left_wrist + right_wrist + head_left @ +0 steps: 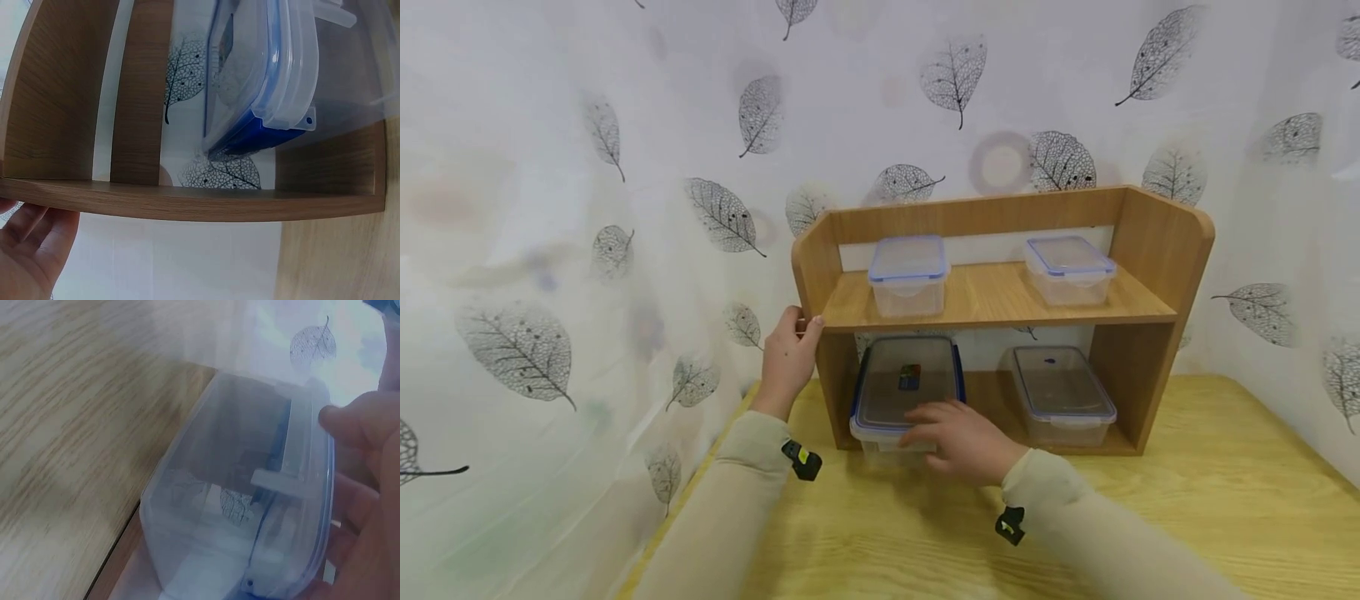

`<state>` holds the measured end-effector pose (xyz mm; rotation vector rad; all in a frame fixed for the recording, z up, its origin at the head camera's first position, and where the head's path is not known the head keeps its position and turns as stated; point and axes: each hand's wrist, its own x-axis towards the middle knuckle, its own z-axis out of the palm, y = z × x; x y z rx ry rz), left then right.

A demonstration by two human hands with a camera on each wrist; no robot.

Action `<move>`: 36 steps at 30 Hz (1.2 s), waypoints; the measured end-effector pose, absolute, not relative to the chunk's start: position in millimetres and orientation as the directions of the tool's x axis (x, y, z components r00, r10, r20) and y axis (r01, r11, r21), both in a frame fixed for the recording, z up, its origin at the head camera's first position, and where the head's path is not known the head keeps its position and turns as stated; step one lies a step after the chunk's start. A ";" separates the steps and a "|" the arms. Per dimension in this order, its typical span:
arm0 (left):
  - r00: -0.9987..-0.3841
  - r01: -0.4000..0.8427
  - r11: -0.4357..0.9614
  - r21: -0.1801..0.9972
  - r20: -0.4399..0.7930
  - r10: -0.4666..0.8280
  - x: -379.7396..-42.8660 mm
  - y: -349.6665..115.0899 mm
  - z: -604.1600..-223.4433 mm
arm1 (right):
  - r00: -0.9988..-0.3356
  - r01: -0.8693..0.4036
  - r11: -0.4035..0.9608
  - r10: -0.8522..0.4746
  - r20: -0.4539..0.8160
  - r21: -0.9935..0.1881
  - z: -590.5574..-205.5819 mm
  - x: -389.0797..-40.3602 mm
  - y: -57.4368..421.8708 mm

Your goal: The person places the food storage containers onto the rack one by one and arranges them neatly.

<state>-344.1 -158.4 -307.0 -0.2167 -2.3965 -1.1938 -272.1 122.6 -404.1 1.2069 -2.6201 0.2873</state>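
Observation:
In the head view my left hand (792, 354) grips the left upright of a wooden two-tier shelf (992, 317), thumb at the front edge. In the left wrist view its bent fingers (53, 240) lie along the outer side of that upright. My right hand (966, 440) is at the front right corner of a large clear food container (883, 400) with blue side clips. That container sits at the lower left, its front sticking out past the shelf. In the right wrist view the thumb (340, 422) is right at the lid's rim, and the loosely extended fingers are over the lid.
A second large container (1063, 392) stands at the lower right. Two smaller clear containers, one left (910, 275) and one right (1070, 268), stand on the upper tier. The shelf rests on a yellow wood-grain table (880, 533), with leaf-patterned curtains (625, 292) behind and beside it.

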 end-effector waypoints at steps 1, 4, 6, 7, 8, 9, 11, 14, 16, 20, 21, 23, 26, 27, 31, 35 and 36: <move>-0.886 0.333 0.611 0.718 0.460 -0.057 -344.1 -158.0 -307.3 | -0.628 -0.763 0.644 -0.715 0.307 -0.061 -404.6 -271.1 121.5; -0.887 0.335 0.608 0.720 0.459 -0.054 -343.7 -156.8 -308.6 | -0.633 -0.754 0.655 -0.705 0.319 -0.046 -405.6 -267.1 119.5; -0.889 0.333 0.608 0.720 0.455 -0.052 -343.5 -156.1 -309.3 | -0.632 -0.752 0.658 -0.703 0.325 -0.038 -406.4 -265.4 119.0; -0.890 0.332 0.609 0.720 0.453 -0.051 -343.4 -155.7 -309.3 | -0.631 -0.752 0.659 -0.703 0.328 -0.035 -406.4 -264.8 119.1; -0.890 0.333 0.610 0.719 0.453 -0.049 -343.4 -155.4 -309.1 | -0.628 -0.752 0.658 -0.705 0.330 -0.027 -406.2 -264.4 119.3; -0.890 0.334 0.610 0.719 0.454 -0.047 -343.5 -155.2 -308.4 | -0.624 -0.753 0.658 -0.708 0.331 -0.013 -405.9 -264.2 119.5; -0.887 0.340 0.613 0.713 0.459 -0.042 -344.4 -155.2 -307.1 | -0.618 -0.753 0.658 -0.715 0.328 0.015 -404.6 -263.8 120.2; -0.885 0.345 0.613 0.711 0.464 -0.041 -345.5 -156.4 -304.8 | -0.615 -0.751 0.659 -0.722 0.319 0.042 -401.4 -261.6 122.1; -0.889 0.341 0.609 0.716 0.457 -0.039 -345.7 -157.8 -304.4 | -0.612 -0.752 0.658 -0.722 0.323 0.045 -398.7 -258.5 123.9; -0.902 0.334 0.598 0.728 0.430 -0.021 -342.6 -160.9 -307.3 | -0.613 -0.742 0.669 -0.703 0.362 0.042 -392.8 -249.0 129.7; -0.904 0.335 0.599 0.728 0.427 -0.013 -341.0 -162.0 -308.5 | -0.616 -0.735 0.676 -0.693 0.373 0.042 -391.4 -246.7 131.6; -0.907 0.339 0.604 0.721 0.421 0.007 -337.5 -164.1 -311.3 | -0.631 -0.719 0.695 -0.669 0.392 0.029 -388.7 -242.0 135.7; -0.906 0.353 0.626 0.695 0.420 0.045 -331.1 -168.5 -314.4 | -0.658 -0.689 0.725 -0.629 0.414 0.006 -385.1 -235.9 142.2; -0.906 0.358 0.637 0.683 0.420 0.059 -328.7 -170.0 -314.9 | -0.667 -0.678 0.735 -0.616 0.419 -0.001 -384.1 -234.4 144.8; -0.903 0.366 0.692 0.622 0.417 0.103 -319.2 -176.3 -317.5 | -0.706 -0.628 0.778 -0.559 0.434 -0.020 -382.1 -228.9 158.9; -0.898 0.367 0.758 0.539 0.418 0.138 -308.1 -180.5 -321.8 | -0.748 -0.576 0.816 -0.498 0.439 -0.056 -382.8 -223.3 178.5; -0.894 0.371 0.776 0.511 0.423 0.149 -305.2 -181.4 -323.5 | -0.758 -0.562 0.824 -0.482 0.439 -0.066 -383.2 -221.1 183.7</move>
